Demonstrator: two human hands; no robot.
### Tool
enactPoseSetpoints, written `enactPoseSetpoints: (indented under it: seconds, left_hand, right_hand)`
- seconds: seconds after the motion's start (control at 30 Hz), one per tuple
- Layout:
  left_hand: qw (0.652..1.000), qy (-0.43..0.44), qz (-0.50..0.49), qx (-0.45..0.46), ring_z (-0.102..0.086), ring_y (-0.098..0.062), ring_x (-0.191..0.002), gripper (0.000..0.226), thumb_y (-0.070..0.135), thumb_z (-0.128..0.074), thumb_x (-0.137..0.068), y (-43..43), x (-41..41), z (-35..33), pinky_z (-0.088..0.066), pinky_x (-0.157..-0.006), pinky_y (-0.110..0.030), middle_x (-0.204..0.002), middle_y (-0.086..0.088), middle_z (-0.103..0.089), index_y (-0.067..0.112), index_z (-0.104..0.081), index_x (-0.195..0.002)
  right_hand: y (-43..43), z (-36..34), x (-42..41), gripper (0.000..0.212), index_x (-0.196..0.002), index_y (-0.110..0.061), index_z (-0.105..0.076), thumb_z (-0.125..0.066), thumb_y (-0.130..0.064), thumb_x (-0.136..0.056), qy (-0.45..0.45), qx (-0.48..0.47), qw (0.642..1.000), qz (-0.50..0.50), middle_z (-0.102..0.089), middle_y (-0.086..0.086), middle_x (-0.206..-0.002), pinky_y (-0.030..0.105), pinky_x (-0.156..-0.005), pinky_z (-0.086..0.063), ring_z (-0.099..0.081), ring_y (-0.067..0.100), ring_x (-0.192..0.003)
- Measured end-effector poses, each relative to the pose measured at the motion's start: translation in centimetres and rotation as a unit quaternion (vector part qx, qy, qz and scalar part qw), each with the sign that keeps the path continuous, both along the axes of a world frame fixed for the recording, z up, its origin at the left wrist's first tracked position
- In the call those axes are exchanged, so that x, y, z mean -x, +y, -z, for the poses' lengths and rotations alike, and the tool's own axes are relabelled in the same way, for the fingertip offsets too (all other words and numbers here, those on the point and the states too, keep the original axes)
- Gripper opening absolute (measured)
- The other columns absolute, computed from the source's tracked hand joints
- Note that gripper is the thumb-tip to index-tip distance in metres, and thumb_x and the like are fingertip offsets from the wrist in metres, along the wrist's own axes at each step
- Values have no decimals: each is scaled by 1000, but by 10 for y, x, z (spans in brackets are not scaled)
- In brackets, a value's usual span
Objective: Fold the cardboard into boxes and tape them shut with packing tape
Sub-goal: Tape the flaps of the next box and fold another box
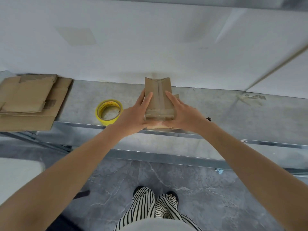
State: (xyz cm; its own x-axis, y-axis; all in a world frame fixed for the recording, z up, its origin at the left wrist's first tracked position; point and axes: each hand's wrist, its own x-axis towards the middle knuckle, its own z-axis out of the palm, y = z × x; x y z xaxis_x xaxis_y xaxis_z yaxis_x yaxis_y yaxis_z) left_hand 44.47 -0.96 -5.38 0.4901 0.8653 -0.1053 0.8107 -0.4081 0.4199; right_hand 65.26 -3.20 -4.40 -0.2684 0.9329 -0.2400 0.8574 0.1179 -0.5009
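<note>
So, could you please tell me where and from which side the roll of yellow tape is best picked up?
Grip the tape roll by its ring wall, fingers in the open core and thumb outside, coming from above. It lies flat on the bench, hole upward, nearest the left hand.

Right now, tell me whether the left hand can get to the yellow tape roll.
Probably yes. The tape roll lies flat on the bench just left of the left hand, with nothing between them. But that hand is pressed on the small box and must let go first.
</note>
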Motion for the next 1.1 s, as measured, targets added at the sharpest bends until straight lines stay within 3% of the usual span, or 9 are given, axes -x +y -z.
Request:
enactPoseSetpoints:
  seconds: [0.13, 0.3, 0.53, 0.63, 0.7, 0.8, 0.9, 1.0, 1.1]
  left_hand:
    - [986, -126, -67, 85, -31, -10, -138, 89, 68, -45, -83, -7, -9, 1, -35, -101, -27, -159, 16, 3, 29, -6, -152]
    - [920, -332, -161, 130, -20, -9, -143, 50, 33, -32, -103, -17, -27, 8, -16, -119, -34, -157, 3, -21, 19, -22, -150]
    - [918, -314, -194, 146, -30, -8, -136, 48, 25, -31, -104, -13, -29, -6, -20, -115, -26, -148, 7, -33, 22, -21, -151]
    - [898, -325, -235, 183, -52, -19, -116, 50, 29, -40, -99, -2, -27, -17, -37, -107, -37, -124, 1, -55, 28, -25, -146]
    - [897, -337, -228, 175, -58, -23, -110, 50, 30, -47, -93, 2, -26, -24, -44, -101, -44, -118, 0, -59, 26, -32, -140]
    - [906, -343, -197, 149, -58, -17, -108, 66, 20, -52, -95, -3, -20, -32, -48, -96, -38, -128, 4, -52, 28, -17, -150]
    - [921, -345, -156, 97, -58, 0, -96, 84, 9, -58, -91, -14, -15, -37, -53, -81, -22, -125, 8, -46, 28, -3, -152]
    - [927, -347, -139, 42, -55, -12, -109, 92, 8, -62, -86, -23, -13, -37, -52, -90, -34, -128, 0, -44, 31, -3, -151]
    - [932, -339, -123, 10, -51, -18, -114, 91, 9, -63, -85, -28, -13, -39, -51, -92, -42, -125, 1, -39, 32, -4, -151]
  right_hand:
    - [3, -6, 1, 86, -149, -39, -4, -63, -38, -86, 241, 138, 959, 61, -29, -8, -148, 35, -108, -36, -42, 14, -125]
    - [-8, -4, 19, 58, -149, -36, -14, -40, -44, -98, 259, 73, 953, 142, -50, -9, -125, 26, -91, -40, -53, 9, -105]
    - [-5, -10, 20, 45, -147, -29, -29, -32, -31, -103, 214, 14, 961, 176, -56, 5, -127, 28, -92, -39, -54, 22, -111]
    - [6, -20, 19, 57, -150, -25, -18, -43, -29, -99, 252, 37, 944, 209, -61, 3, -109, 25, -83, -48, -59, 15, -92]
    - [11, -27, 19, 71, -150, -24, -10, -54, -26, -94, 289, 57, 927, 230, -59, 6, -120, 36, -93, -49, -60, 19, -103]
    - [3, -38, 18, 83, -151, -25, -9, -63, -17, -89, 281, 21, 936, 212, -52, 1, -124, 26, -84, -48, -57, 18, -107]
    - [-12, -44, 16, 94, -150, -35, -4, -65, -6, -83, 260, -41, 945, 196, -50, -6, -111, 21, -71, -51, -65, 15, -84]
    - [-19, -48, 17, 93, -148, -41, -7, -60, -4, -82, 235, -100, 950, 178, -50, -3, -116, 25, -73, -54, -66, 15, -77]
    - [-24, -51, 20, 81, -148, -36, -18, -58, -5, -84, 189, -148, 961, 137, -43, 1, -138, 22, -79, -49, -62, 18, -99]
